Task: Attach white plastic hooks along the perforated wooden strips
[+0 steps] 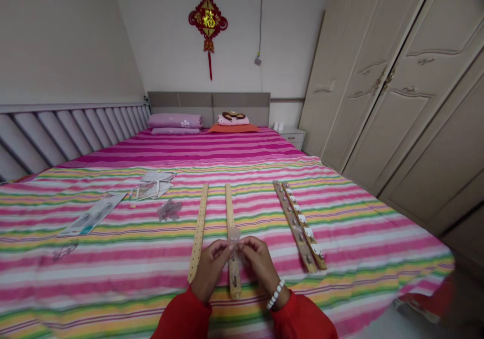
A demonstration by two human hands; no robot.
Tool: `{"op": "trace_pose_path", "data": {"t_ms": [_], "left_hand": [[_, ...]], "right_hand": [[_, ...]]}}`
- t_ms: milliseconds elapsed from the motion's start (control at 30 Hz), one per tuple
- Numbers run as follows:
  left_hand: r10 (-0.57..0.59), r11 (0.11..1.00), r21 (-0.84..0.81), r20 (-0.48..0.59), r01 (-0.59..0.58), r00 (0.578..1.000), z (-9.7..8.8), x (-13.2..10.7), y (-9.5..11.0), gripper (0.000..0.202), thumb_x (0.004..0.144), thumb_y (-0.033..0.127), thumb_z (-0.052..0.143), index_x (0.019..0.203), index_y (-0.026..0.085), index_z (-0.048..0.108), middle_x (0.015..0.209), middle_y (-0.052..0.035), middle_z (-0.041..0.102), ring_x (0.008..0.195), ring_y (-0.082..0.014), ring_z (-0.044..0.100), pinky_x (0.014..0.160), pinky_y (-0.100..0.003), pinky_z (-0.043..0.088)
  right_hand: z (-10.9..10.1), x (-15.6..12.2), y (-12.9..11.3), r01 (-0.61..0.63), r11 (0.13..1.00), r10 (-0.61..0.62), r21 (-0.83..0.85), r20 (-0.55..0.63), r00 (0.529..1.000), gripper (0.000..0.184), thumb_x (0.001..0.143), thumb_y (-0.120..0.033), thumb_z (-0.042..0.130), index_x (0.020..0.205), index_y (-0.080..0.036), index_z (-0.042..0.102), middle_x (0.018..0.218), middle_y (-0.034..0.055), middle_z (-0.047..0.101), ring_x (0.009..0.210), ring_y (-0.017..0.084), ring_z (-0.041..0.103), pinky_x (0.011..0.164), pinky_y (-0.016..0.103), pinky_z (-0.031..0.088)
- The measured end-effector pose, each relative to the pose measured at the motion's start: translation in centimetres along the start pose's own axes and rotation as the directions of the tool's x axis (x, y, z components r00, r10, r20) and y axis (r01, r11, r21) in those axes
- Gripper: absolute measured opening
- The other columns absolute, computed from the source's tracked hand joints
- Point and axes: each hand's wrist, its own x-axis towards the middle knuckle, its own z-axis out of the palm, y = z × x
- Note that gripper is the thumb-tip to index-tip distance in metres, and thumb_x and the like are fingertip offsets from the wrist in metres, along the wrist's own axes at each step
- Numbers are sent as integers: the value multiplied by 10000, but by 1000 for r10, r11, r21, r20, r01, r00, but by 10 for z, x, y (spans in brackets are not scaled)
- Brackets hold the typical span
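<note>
My left hand (210, 269) and my right hand (260, 264) meet over the striped bedspread (359, 228), both pinching a small clear plastic packet (233, 235) between their fingertips. Beneath them lies a long wooden strip (229, 209) with a metal hook near its close end. A second wooden strip (199, 228) with a row of holes lies just to the left. To the right, two more strips (298, 224) lie side by side, fitted with hooks and white pieces. Red sleeves cover both arms, and a white bead bracelet (276, 293) is on my right wrist.
An empty clear packet (170, 209), opened paper packaging (153, 185) and a long printed card (94, 214) lie on the bed at left. Pillows (176, 122) sit at the headboard. A wardrobe (397, 92) lines the right wall, a padded panel (56, 132) the left.
</note>
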Motion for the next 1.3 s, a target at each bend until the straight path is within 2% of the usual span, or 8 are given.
{"op": "trace_pose_path", "data": {"t_ms": [267,467,633,833,1000,1133,1200,1300], "left_hand": [[206,954,248,-121,-171,971,-14,2,-6,253,714,413,663,834,193,696,791,-43,670,736,-183,605,688,-280,475],[350,859,389,30,-334,936,-19,5,1,179,747,352,643,856,246,738,862,-74,682,826,-219,616,744,-310,481],[280,904,351,-53,-245,958,-17,3,-3,164,723,373,658,746,216,700,717,-41,662,679,-179,596,639,-276,467],[-83,995,-72,-210,69,974,-13,5,-14,363,548,468,762,689,161,630,626,-15,645,630,-149,605,595,-248,472],[-278,929,-309,-222,203,934,-3,6,-24,441,463,454,811,717,148,619,637,-13,654,636,-128,621,643,-243,491],[-239,949,-257,-203,184,949,0,6,-27,414,485,459,796,699,150,623,595,-7,642,600,-124,601,603,-233,463],[-129,983,-150,-187,101,974,-3,7,-26,358,534,454,770,676,156,632,598,-8,641,609,-137,600,604,-245,461],[27,1000,-6,-124,-28,992,-9,10,-19,267,596,407,735,662,163,647,639,-15,652,639,-150,602,619,-255,465]], "right_hand": [[-6,1,-5,100,973,-87,-207,72,994,105,624,-191,634,575,-194,541,515,-61,464,514,111,391,516,236,294],[-6,1,-14,214,875,-125,-435,225,966,110,597,-93,586,602,-199,557,515,-73,436,503,98,354,484,223,237],[-8,7,-22,188,908,-121,-374,196,973,49,637,-164,642,632,-192,602,541,-56,489,519,106,400,498,227,283],[-9,13,-12,34,995,-42,-96,-81,996,214,657,-381,712,667,-178,648,575,-19,587,481,105,429,451,234,301],[-4,9,5,-86,996,86,-28,5,996,321,554,-392,803,733,-153,686,564,-11,618,406,76,397,392,219,263],[-1,10,1,-41,999,41,19,-24,999,329,618,-431,769,794,-162,699,473,-47,539,388,71,368,389,213,243],[-3,12,-3,-24,1000,23,-9,-52,998,346,681,-476,711,824,-160,718,405,-63,466,378,76,345,391,216,231],[-6,16,-6,5,997,-9,-73,-60,998,333,629,-456,754,792,-166,745,482,-24,569,441,102,435,431,229,315]]}}
